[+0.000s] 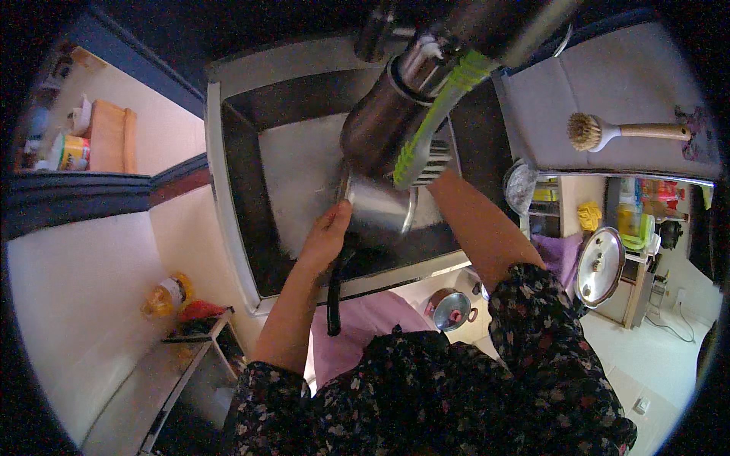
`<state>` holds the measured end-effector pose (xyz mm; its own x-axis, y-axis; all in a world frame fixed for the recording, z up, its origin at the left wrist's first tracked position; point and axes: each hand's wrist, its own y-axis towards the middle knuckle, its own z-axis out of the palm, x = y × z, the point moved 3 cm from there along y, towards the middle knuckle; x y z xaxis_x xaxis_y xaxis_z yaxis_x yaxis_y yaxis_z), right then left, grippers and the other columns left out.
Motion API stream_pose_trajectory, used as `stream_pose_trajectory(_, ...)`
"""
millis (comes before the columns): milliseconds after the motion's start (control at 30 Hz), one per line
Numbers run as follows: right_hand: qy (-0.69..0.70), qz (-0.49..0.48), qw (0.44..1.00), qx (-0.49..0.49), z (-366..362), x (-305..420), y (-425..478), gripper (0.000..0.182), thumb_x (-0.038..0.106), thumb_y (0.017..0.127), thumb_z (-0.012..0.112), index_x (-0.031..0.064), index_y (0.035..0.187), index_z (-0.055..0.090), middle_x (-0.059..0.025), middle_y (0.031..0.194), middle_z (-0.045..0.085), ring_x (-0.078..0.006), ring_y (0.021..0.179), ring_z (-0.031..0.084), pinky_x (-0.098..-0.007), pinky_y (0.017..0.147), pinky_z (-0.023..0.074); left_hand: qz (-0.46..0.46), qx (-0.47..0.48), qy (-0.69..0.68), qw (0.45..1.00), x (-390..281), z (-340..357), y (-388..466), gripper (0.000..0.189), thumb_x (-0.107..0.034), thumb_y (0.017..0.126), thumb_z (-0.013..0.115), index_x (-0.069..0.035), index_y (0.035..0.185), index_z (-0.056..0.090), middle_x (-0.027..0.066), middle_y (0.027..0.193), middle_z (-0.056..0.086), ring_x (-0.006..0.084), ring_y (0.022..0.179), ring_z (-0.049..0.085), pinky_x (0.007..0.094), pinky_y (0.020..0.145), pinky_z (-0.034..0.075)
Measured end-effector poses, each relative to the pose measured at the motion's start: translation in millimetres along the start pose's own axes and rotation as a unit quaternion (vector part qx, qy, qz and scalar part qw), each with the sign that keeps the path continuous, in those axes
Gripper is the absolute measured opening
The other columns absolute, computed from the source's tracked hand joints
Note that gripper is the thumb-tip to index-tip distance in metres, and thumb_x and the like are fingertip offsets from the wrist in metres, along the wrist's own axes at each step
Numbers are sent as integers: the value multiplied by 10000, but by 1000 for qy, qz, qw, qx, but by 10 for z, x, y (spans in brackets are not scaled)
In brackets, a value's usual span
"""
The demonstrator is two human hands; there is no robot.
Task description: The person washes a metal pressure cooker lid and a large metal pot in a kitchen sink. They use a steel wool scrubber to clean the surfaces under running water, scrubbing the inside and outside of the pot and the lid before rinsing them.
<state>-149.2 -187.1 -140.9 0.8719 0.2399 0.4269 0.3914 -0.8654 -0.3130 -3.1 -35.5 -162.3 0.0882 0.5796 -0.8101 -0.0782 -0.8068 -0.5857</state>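
Observation:
My left hand [332, 231] grips the rim of a shiny metal pot [379, 199], held inside the dark-walled kitchen sink [242, 188]. A long black handle [334, 296] reaches from the pot towards me over the sink's front edge. My right forearm reaches in from the right; my right hand [440, 174] is mostly hidden behind a green-edged brush [428, 131] hanging close to the camera and a striped item. What it holds cannot be told. A large dark metal faucet [388, 114] stands in front of the pot's upper part.
A wooden-handled scrub brush [593, 131] lies on the counter to the right, and a metal strainer [520, 185] is at the sink's right edge. A metal lid [600, 267] stands at the right. A lidded pot [450, 309] is below the sink, near a pink cloth [365, 330].

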Motion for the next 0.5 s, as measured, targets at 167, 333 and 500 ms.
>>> stream_pose_trajectory(167, 15, -14, 1000, -6, 180, -12, -93, 333, 246, 823, 419, -8, 1006, 532, -220, 960, 595, -400, 888, 577, -500, 807, 443, -25, -13, -4, 1000, -83, -11, 43, 732, -590, 862, 403, 68, 1172, 495, 164, 1162, 536, 229, 1102, 469, 293, 965, 311)
stream_pose_trajectory(333, -55, -57, 994, -76, 88, 520, -950, 357, 294, 895, 411, 32, 1125, 489, -158, 1065, 569, -305, 994, 534, -438, 887, 406, -48, 13, -17, 999, -271, -16, -89, 829, -630, 859, 343, 106, 1232, 423, 219, 1286, 438, 285, 1230, 370, 323, 1031, 242)
stream_pose_trajectory(500, 5, -69, 996, -62, 114, 356, -498, 320, 234, 789, 475, -17, 961, 577, -202, 915, 585, -344, 853, 566, -481, 786, 426, -70, -16, 1, 997, -297, -23, -122, 828, -622, 873, 308, 114, 1237, 414, 245, 1296, 420, 306, 1241, 363, 314, 1033, 238)
